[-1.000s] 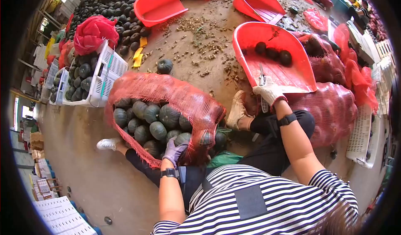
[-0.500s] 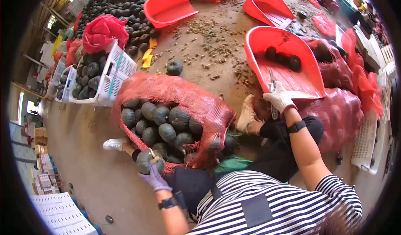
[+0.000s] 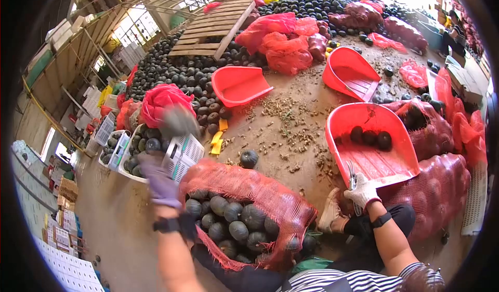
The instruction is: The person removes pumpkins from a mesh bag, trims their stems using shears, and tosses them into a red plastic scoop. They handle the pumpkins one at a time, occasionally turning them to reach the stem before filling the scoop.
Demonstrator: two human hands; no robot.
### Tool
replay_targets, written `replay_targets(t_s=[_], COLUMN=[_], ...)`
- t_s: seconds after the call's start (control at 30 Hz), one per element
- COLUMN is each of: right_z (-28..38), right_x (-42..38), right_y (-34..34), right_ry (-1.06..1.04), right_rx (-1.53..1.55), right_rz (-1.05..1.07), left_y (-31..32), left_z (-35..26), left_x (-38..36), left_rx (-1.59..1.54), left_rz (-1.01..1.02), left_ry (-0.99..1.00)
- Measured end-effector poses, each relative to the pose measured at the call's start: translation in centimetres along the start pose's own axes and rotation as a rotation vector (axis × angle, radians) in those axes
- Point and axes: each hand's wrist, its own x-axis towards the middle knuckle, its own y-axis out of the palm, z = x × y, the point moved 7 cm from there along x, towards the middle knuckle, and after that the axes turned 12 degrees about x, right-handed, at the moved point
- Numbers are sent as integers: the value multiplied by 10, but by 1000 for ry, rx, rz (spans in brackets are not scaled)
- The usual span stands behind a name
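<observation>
My left hand (image 3: 162, 184), in a purple glove, reaches toward the white crate (image 3: 184, 159), blurred by motion. Its fingers look stretched out, and a blurred dark green squash (image 3: 179, 121) is in the air just beyond them, apart from the hand. My right hand (image 3: 362, 192), in a white glove, is closed around metal shears (image 3: 353, 175), blades pointing up, at the front edge of a red scoop (image 3: 374, 159). Before me lies a red mesh sack (image 3: 244, 185), its side open on several green squashes (image 3: 239, 230).
A lone squash (image 3: 249, 159) sits on the floor beyond the sack. Two more red scoops (image 3: 239, 87) lie farther off. Full mesh sacks (image 3: 431, 198) stand at right. Behind are a large squash pile (image 3: 171, 79) and a wooden pallet (image 3: 213, 29).
My left hand has swung forward from beside the sack to the crate, and the squash it held has left it. My right hand keeps the shears. The view has tilted up.
</observation>
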Motion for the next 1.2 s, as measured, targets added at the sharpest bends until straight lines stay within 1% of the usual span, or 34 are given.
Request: replay_targets(t_s=[0.03, 0.07, 0.1, 0.13, 0.17, 0.2, 0.27, 0.33, 0.37, 0.4, 0.43, 0.47, 0.5, 0.53, 0.57, 0.6, 0.63, 0.7, 0.73, 0.77, 0.8, 0.83, 0.87, 0.9, 0.93, 0.97, 1.07, 1.1, 1.2], right_z=[-1, 4, 14, 36, 39, 38, 28, 17, 30, 10, 0, 18, 21, 25, 36, 51, 64, 83, 94, 111, 134, 140, 139, 142, 146, 141, 124, 121, 107], right_x=[2, 12, 5, -3, -4, -5, 5, 9, 4, 14, 17, 2, -3, -7, -17, -27, -39, -54, -64, -78, -100, -113, -121, -127, -138, -141, -143, -143, -147], right_y=[2, -4, -11, -21, -23, -21, -16, -10, -16, -7, -3, -15, -17, -18, -20, -23, -23, -4, 3, 11, 15, 28, 47, 63, 63, 72, 79, 79, 92], right_ry=[22, 31, 38, 101, 106, 114, 37, -7, 59, -3, -35, -1, -64, -133, -205, -280, -396, -573, -661, -636, -725, -828, -794, -815, -860, -850, -792, -769, -572], right_rx=[-33, -67, -38, -62, -38, -16, -8, 8, 34, 76, 75, 102, 108, 119, 105, 95, 158, 263, 315, 374, 395, 372, 292, 217, 250, 199, 48, 0, -42], right_rz=[-5, -23, -7, 34, 68, 106, 32, -9, 59, -8, -81, -95, -147, -205, -243, -286, -315, -232, -195, -27, 12, 66, 210, 340, 307, 339, 376, 380, 542], left_y=[-60, -96, -98, -118, -137, -169, -228, -199, -185, -172, -161, -154, -147, -146, -153, -147, -140, -75, -62, -47, -29, -11, -4, 3, 11, 20, 53, 57, 53], left_z=[-29, -40, -3, 52, 106, 179, 320, 370, 383, 383, 377, 368, 360, 356, 368, 364, 363, 315, 307, 303, 300, 296, 305, 315, 324, 331, 328, 329, 331], left_x=[40, 62, 81, 81, 81, 67, 32, -29, -50, -60, -67, -74, -82, -86, -90, -89, -95, -122, -130, -135, -138, -140, -142, -142, -144, -142, -147, -147, -144], left_rx=[6, -11, 138, 141, 147, 218, 361, 422, 455, 478, 490, 468, 397, 237, -71, -375, -547, -891, -887, -884, -883, -893, -825, -760, -695, -470, -354, -393, -236], left_rz=[-305, -610, -357, -315, -271, -278, -239, -347, -375, -442, -552, -654, -717, -714, -559, -391, -320, -178, -142, -98, -47, -14, 5, 27, 48, -32, 56, 85, 15], left_ry=[332, 676, 461, 364, 267, 93, -259, -709, -807, -774, -669, -562, -465, -382, -400, -402, -415, -436, -436, -440, -448, -474, -482, -484, -487, -457, -507, -540, -580])
